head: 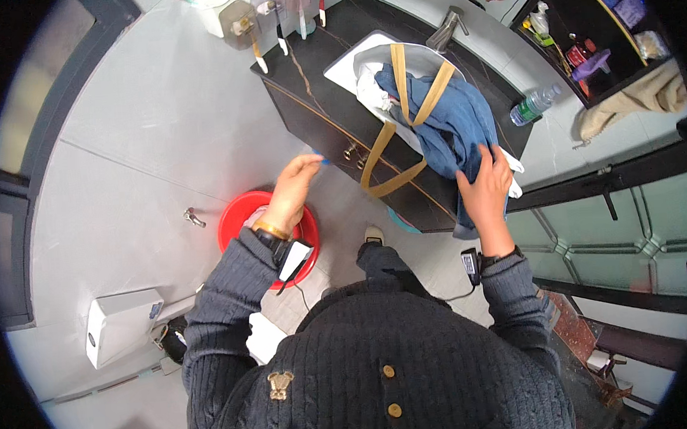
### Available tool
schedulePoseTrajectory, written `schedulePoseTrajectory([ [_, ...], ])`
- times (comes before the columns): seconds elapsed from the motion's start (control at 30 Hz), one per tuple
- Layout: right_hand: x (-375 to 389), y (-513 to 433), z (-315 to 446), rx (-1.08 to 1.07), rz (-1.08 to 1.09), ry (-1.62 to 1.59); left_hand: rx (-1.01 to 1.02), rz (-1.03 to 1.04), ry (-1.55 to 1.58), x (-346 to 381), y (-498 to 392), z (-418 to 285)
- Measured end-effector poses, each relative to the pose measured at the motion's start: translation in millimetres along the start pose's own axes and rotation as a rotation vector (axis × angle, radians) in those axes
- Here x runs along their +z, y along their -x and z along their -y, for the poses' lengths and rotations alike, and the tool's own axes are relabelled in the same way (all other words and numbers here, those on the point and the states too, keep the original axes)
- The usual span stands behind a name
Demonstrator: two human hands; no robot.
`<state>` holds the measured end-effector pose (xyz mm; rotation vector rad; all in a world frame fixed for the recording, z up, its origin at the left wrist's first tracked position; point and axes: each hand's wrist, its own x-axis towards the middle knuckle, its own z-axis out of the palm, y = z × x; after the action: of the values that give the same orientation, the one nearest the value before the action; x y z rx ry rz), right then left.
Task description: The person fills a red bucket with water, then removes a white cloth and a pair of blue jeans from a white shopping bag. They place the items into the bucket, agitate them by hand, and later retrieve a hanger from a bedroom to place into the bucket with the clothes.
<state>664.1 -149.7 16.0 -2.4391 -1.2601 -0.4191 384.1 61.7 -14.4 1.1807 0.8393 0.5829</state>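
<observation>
My right hand (486, 186) rests on blue denim clothing (452, 115) at the right of a dark counter, its fingers spread; whether it grips the cloth I cannot tell. The denim spills out of a white laundry bag (422, 53) with tan handles, one standing up over the clothes and the other hanging over the counter's front edge. White cloth (371, 90) shows inside the bag. My left hand (296, 188) is raised above a red bucket (227, 220), thumb and fingers close together beside a small blue thing (321, 157); whether it is held is unclear.
A faucet (445, 29) stands behind the bag, near a white sink (342, 69). A plastic bottle (535, 105) is at the counter's right end. Toothbrushes hang at the back left. Drawer knobs (349, 152) jut from the cabinet front. A wall tap (194, 217) is left of the bucket.
</observation>
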Motion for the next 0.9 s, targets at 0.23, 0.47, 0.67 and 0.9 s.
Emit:
schedulePoseTrajectory([
  [0.23, 30.8, -74.4, -34.4, 0.155, 0.172, -0.123, 0.071, 0.175, -0.206, 81.0, -81.9, -36.0],
  [0.47, 43.7, -80.1, -56.1, 0.103, 0.365, -0.172, 0.139, 0.249, -0.426, 113.1, -141.4, -29.5],
  [0.67, 21.9, -90.0, -45.6, 0.250, 0.378, -0.331, 0.130, 0.386, -0.598, 119.9, -192.5, -27.7],
  [0.9, 3.1, -121.3, -22.8, 0.304, 0.146, -0.666, 0.060, 0.392, -0.626, 123.6, -234.2, -6.2],
])
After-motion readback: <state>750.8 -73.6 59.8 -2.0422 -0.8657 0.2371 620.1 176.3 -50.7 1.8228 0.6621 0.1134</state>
